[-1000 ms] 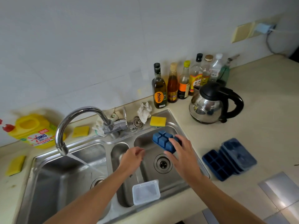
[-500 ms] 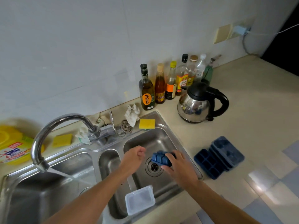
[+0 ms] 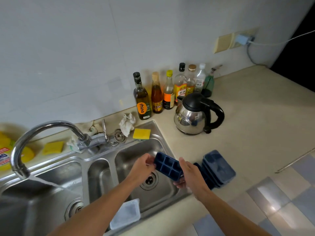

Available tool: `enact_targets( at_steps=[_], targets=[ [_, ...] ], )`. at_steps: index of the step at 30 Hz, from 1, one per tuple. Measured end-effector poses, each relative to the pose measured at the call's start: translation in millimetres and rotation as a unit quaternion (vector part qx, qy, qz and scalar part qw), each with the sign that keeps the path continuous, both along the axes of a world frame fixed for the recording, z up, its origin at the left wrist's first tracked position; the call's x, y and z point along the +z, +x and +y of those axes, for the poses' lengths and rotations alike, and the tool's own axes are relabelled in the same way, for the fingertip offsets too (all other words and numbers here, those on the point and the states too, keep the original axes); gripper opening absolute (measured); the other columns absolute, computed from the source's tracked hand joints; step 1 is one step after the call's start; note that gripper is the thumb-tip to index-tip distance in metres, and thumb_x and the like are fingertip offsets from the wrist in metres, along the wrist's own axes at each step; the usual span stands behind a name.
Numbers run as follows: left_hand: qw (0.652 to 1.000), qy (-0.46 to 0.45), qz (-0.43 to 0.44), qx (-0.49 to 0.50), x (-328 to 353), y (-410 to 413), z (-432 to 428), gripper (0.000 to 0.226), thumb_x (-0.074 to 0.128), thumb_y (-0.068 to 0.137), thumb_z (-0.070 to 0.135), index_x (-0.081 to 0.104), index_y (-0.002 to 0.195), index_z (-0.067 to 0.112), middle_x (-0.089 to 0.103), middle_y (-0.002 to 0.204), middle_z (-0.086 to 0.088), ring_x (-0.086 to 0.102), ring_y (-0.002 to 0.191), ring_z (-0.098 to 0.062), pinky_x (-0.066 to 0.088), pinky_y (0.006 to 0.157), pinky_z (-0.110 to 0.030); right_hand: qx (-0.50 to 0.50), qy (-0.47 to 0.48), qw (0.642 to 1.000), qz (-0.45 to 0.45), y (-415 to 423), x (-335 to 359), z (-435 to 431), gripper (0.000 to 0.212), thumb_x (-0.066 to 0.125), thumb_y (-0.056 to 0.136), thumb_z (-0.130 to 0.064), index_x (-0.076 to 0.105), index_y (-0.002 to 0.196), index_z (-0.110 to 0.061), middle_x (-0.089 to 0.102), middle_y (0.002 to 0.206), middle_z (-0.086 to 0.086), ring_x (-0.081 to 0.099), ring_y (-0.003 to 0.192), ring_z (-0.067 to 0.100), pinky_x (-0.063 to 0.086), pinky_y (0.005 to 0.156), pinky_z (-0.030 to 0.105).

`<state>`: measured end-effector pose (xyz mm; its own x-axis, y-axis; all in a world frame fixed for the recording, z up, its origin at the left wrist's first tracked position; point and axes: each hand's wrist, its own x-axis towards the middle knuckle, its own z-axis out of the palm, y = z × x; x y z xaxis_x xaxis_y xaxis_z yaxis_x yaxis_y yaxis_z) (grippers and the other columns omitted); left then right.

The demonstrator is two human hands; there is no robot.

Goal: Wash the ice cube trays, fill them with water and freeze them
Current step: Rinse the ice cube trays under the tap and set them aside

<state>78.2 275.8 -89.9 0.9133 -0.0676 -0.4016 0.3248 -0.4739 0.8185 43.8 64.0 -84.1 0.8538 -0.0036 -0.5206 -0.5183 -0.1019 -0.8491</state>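
A dark blue ice cube tray [image 3: 168, 166] is held cells-up over the right basin of the steel sink [image 3: 136, 150]. My left hand [image 3: 142, 165] pinches its left end and my right hand [image 3: 189, 175] grips its right end. More blue trays [image 3: 219, 168] lie stacked on the counter just right of the sink, partly hidden behind my right hand. The tap [image 3: 42, 133] runs water into the left basin.
A clear plastic lid [image 3: 127, 213] leans on the sink's front rim. Yellow sponges [image 3: 141, 133] sit at the back rim. A kettle [image 3: 196, 114] and several bottles [image 3: 156, 94] stand on the counter behind. A yellow detergent jug [image 3: 6, 154] stands far left.
The tray has been turned cells-up and raised. My left hand, free a moment ago, now holds the tray's left end. The view has shifted right.
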Motion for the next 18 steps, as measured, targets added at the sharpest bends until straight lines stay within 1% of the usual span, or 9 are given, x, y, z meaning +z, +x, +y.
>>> enact_targets(
  at_steps=[2,4,5,7,9,11,13,15,18],
  targets=[
    [0.999,-0.022,0.004,0.044,-0.6,-7.5,-22.5,0.009,0.06,0.096,0.006,0.064,0.1,0.013,0.074,0.095,-0.006,0.075,0.084,-0.021,0.064,0.073,-0.038,0.015,0.031,0.999,0.035,-3.5,1.6,-21.9,0.051,0.041,0.106,-0.053,0.069,0.103,-0.01,0.076,0.079,0.014,0.072,0.064,0.029,0.06,0.062,0.037],
    [0.997,-0.02,0.002,0.081,1.4,-13.6,-43.7,0.01,0.057,0.098,0.006,0.065,0.099,0.011,0.075,0.091,-0.007,0.076,0.077,-0.021,0.063,0.067,-0.037,0.064,0.005,0.997,0.039,-4.9,2.6,-42.2,0.055,0.04,0.105,-0.056,0.07,0.099,-0.011,0.076,0.078,0.014,0.069,0.059,0.027,0.056,0.054,0.033],
    [0.995,-0.012,-0.002,0.097,3.0,-16.1,-53.0,0.011,0.057,0.098,0.005,0.066,0.099,0.011,0.076,0.09,-0.007,0.076,0.076,-0.021,0.063,0.066,-0.036,0.091,-0.027,0.995,0.033,-4.8,3.5,-52.5,0.059,0.039,0.103,-0.059,0.07,0.096,-0.01,0.075,0.078,0.016,0.067,0.057,0.026,0.052,0.05,0.031],
    [0.993,0.007,-0.006,0.114,5.9,-21.8,-69.5,0.013,0.057,0.098,0.004,0.068,0.097,0.01,0.075,0.087,-0.009,0.075,0.073,-0.022,0.062,0.064,-0.034,0.139,-0.115,0.984,-0.016,-5.6,9.0,-73.2,0.067,0.038,0.097,-0.065,0.067,0.093,-0.005,0.073,0.078,0.018,0.06,0.054,0.02,0.049,0.051,0.034],
    [0.993,0.027,-0.011,0.113,8.3,-24.6,-84.7,0.015,0.059,0.097,0.004,0.07,0.091,0.011,0.075,0.081,-0.009,0.072,0.069,-0.02,0.061,0.062,-0.031,0.166,-0.225,0.955,-0.098,-6.4,16.1,-97.3,0.068,0.035,0.087,-0.071,0.063,0.091,-0.01,0.069,0.076,0.008,0.056,0.056,0.008,0.052,0.058,0.034],
    [0.994,0.043,-0.018,0.101,10.3,-23.5,-100.3,0.016,0.06,0.097,0.005,0.072,0.089,0.012,0.075,0.077,-0.008,0.072,0.066,-0.02,0.059,0.059,-0.028,0.124,-0.272,0.941,-0.158,-6.3,24.1,-122.9,0.053,0.044,0.088,-0.069,0.063,0.094,-0.02,0.069,0.082,-0.004,0.063,0.071,0.005,0.052,0.065,0.028],
    [0.994,0.064,-0.025,0.08,10.0,-20.6,-115.5,0.015,0.06,0.097,0.006,0.072,0.091,0.013,0.075,0.077,-0.006,0.073,0.066,-0.019,0.059,0.059,-0.026,0.109,-0.312,0.921,-0.207,-4.2,26.3,-144.8,0.041,0.052,0.095,-0.058,0.063,0.108,-0.021,0.067,0.099,-0.005,0.063,0.088,0.01,0.053,0.077,0.029],
    [0.994,0.082,-0.031,0.065,6.8,-18.9,-129.2,0.017,0.059,0.097,0.005,0.072,0.091,0.015,0.075,0.075,-0.005,0.073,0.065,-0.019,0.06,0.059,-0.027,0.136,-0.347,0.9,-0.225,-3.9,23.2,-159.1,0.039,0.053,0.099,-0.05,0.059,0.125,-0.021,0.058,0.118,-0.005,0.054,0.103,0.011,0.047,0.088,0.028],
    [0.992,0.121,-0.035,0.034,-0.2,-16.3,-142.2,0.021,0.057,0.096,0.007,0.072,0.088,0.02,0.074,0.07,-0.003,0.072,0.062,-0.019,0.063,0.064,-0.035,0.174,-0.373,0.885,-0.217,-5.6,16.7,-166.9,0.046,0.053,0.1,-0.046,0.05,0.138,-0.018,0.048,0.136,-0.001,0.046,0.119,0.017,0.045,0.098,0.032]
  ],
)
